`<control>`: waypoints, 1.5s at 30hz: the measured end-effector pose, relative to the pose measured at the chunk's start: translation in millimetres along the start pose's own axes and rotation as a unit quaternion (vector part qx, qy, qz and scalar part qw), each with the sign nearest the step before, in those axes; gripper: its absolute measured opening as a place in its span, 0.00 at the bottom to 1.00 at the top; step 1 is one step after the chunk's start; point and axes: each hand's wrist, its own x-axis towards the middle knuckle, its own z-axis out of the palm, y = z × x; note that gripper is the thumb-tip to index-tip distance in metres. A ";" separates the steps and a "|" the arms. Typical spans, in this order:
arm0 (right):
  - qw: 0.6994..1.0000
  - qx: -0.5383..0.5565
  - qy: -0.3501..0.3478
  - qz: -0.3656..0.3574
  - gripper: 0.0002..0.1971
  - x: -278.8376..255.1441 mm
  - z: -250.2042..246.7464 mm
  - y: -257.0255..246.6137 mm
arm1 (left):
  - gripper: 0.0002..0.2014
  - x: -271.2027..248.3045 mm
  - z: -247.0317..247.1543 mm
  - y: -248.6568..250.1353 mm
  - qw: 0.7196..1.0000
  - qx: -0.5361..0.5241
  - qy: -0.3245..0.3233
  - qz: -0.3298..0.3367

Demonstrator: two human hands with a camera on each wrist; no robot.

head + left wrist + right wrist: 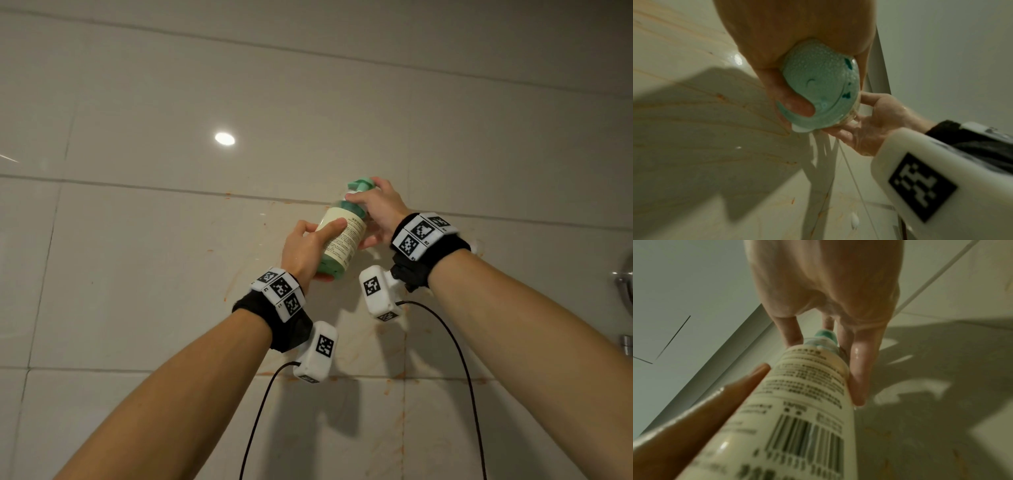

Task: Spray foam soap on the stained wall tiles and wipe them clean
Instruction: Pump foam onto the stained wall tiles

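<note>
Two bare arms reach up, each with a black wrist band carrying white boxes with black square marks. The left hand (pixel 303 250) wraps around the bottom part of a green plastic soap bottle with a cream paper label (pixel 339 236), thumb lying across the label. The right hand (pixel 378 209) curls around the bottle's neck, fingers by the green pump top (pixel 361 185). Both hands are wet. The bottle tilts, with its top pointing up at the wall, just in front of the shiny cream wall tiles (pixel 171 257). Thin orange stains (pixel 400 373) streak the tiles behind and below the hands. A small white blob of foam (pixel 854 221) sits on a lower tile.
</note>
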 end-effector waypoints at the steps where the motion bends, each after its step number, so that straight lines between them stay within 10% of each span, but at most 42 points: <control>1: 1.000 -0.001 0.002 -0.002 0.29 -1.1 3.2 -0.5 | 0.21 -0.5 -3.0 0.2 1.000 -0.004 -0.002 -0.002; 45: 1.000 -0.008 -0.001 -0.017 0.28 -23.2 132.1 -14.0 | 0.26 -14.6 -124.8 19.9 0.998 -0.031 0.024 -0.052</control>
